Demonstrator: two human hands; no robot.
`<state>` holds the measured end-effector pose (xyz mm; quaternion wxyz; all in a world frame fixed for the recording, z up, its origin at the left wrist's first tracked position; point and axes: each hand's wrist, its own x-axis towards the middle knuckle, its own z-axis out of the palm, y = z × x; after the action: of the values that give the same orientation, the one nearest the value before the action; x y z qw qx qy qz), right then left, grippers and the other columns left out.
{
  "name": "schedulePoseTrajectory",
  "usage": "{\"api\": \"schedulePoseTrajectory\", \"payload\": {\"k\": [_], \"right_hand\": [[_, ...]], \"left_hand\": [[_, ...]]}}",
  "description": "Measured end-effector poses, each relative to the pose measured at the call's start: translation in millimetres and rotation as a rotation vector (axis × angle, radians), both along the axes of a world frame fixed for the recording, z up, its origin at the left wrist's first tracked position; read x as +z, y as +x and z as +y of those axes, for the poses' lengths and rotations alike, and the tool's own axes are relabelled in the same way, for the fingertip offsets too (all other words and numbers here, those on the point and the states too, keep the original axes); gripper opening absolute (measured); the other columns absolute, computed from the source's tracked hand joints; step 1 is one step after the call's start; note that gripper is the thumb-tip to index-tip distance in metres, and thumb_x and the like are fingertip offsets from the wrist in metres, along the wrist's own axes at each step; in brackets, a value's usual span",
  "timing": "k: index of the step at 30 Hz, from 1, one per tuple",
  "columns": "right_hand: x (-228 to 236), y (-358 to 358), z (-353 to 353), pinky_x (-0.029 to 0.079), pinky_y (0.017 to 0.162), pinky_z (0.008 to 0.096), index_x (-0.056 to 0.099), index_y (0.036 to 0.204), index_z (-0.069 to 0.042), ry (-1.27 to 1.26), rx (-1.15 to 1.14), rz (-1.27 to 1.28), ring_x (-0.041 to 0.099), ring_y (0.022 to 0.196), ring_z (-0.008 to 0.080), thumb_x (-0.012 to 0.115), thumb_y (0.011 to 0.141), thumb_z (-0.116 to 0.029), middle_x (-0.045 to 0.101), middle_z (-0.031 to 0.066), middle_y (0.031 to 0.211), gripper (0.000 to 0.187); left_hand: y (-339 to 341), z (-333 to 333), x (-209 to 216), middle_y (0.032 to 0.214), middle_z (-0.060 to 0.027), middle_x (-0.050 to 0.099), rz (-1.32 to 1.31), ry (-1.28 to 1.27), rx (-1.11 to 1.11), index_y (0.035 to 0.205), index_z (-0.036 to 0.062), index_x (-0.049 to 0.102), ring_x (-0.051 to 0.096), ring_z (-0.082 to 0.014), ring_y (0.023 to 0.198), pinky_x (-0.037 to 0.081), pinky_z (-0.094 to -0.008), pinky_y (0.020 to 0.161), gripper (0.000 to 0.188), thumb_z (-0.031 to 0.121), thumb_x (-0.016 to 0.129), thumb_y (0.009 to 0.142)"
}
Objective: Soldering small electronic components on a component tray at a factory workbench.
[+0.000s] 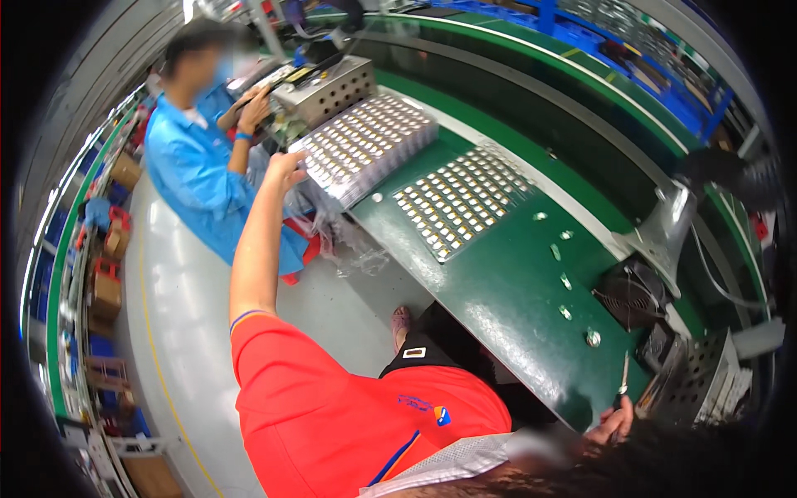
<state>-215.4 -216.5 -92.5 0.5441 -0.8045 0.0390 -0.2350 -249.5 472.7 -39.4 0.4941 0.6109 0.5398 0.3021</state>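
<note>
With fingers curled at its left corner, my left hand (286, 169) grips the edge of the top clear plastic tray in a tall stack (365, 143). Rows of small round silvery parts fill this tray. Beside the stack, a single clear tray (465, 199) of similar parts lies flat on the green bench (490, 286). Down at the lower right, my right hand (613, 422) is closed around a slim tool (624, 380) with a dark grip and a thin light shaft pointing up; its exact kind is unclear. Part of that hand is hidden by my head.
Several small loose parts (565, 282) lie in a line on the bench. A black fan (631, 295), a clear funnel-shaped hood (668, 224) and a perforated metal box (706, 373) stand at right. A co-worker in blue (199, 174) sits at far left by another perforated box (332, 90).
</note>
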Motion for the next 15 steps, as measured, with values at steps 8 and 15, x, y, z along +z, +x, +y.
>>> {"api": "schedulePoseTrajectory", "payload": {"k": [8, 15], "right_hand": [[124.7, 12.7, -122.4, 0.035, 0.065, 0.0175, 0.060, 0.108, -0.002, 0.224, -0.028, -0.351, 0.052, 0.091, 0.0053, 0.048, 0.095, -0.019, 0.059, 0.0011, 0.106, 0.024], [208.7, 7.8, -173.2, 0.021, 0.050, 0.0201, 0.067, 0.102, -0.005, 0.010, -0.275, -0.281, 0.032, 0.055, 0.0025, 0.053, 0.092, -0.026, 0.047, -0.0047, 0.065, 0.027]], "left_hand": [[-50.6, 117.8, -81.5, 0.106, -0.0114, 0.061, -0.607, -0.477, -0.636, 0.111, -0.0007, 0.055, 0.057, -0.0245, 0.101, 0.048, -0.0333, 0.082, 0.026, 0.014, 0.054, 0.089], [-30.4, 108.5, -52.4, 0.109, -0.0109, 0.060, -0.589, -0.614, -0.337, 0.112, -0.0032, 0.052, 0.056, -0.0250, 0.104, 0.047, -0.0371, 0.090, 0.027, 0.012, 0.055, 0.089]]}}
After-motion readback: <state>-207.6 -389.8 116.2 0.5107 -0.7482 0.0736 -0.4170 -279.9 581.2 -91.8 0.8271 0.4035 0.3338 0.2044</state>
